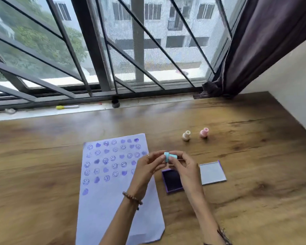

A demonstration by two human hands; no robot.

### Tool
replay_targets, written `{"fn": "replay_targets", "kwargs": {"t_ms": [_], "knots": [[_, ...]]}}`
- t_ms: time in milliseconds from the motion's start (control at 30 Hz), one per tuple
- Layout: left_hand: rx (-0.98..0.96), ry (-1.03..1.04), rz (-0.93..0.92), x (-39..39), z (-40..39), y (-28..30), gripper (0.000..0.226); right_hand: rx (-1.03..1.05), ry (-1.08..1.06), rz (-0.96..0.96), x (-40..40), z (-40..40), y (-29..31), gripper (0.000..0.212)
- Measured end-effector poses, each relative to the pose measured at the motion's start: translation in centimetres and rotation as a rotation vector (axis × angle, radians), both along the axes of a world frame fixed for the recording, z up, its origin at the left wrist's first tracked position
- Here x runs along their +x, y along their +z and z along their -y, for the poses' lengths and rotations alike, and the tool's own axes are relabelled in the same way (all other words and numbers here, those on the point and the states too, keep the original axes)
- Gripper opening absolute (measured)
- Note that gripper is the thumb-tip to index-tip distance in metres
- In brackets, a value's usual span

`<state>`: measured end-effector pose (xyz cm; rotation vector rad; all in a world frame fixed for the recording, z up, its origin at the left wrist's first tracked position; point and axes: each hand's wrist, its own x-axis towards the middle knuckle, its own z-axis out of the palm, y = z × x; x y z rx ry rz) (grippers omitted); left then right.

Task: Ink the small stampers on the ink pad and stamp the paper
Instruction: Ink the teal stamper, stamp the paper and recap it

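A small light-blue stamper [169, 156] lies sideways in the air between my two hands, above the open purple ink pad [172, 181]. My left hand [148, 167] pinches its left end and my right hand [183, 167] holds its right end. The white paper [111, 191] lies to the left, covered in several purple smiley and heart prints. A cream stamper [186, 135] and a pink stamper [204, 133] stand on the wooden table farther back on the right.
The ink pad's lid [212, 172] lies flat to the right of the pad. A yellow-capped marker [67, 106] and a small dark cup [115, 103] rest on the window sill. A dark curtain [254, 50] hangs at the right, next to a white wall.
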<state>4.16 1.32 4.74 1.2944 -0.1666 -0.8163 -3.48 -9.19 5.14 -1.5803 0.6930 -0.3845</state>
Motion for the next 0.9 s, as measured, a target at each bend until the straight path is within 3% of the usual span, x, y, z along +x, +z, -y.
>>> {"fn": "replay_targets", "kwargs": {"t_ms": [100,167,300,400,567,700,767,900], "knots": [[-0.009,0.010,0.109,-0.9,-1.0,0.6,0.016,-0.038,-0.082,-0.068,-1.4,-1.3,0.3,0.020],[0.048,0.033,0.204,-1.5,-1.4,0.7,0.017,0.190,-0.179,-0.038,-1.9,-2.1,0.5,0.027],[0.399,0.020,0.705,-1.5,-2.1,-0.5,0.021,0.796,-0.305,0.147,-3.3,-2.4,1.2,0.028],[0.500,-0.091,0.838,-1.3,-2.5,-1.5,0.026,0.833,-0.244,0.172,-4.7,-2.0,1.3,0.028],[0.490,-0.217,0.861,-1.5,-3.0,-2.6,0.054,0.568,-0.204,0.086,-5.4,-1.7,1.2,0.014],[0.561,-0.364,0.996,-1.9,-3.3,-3.5,0.083,-0.234,-0.070,-0.251,-5.0,-1.9,1.3,0.011],[0.595,-0.365,1.052,-2.0,-3.2,-3.7,0.080,-0.519,0.024,-0.327,-4.7,-2.5,1.1,0.016],[0.600,-0.309,1.068,-1.9,-3.1,-4.1,0.070,-0.776,0.110,-0.420,-4.7,-3.6,0.2,0.021]]}}
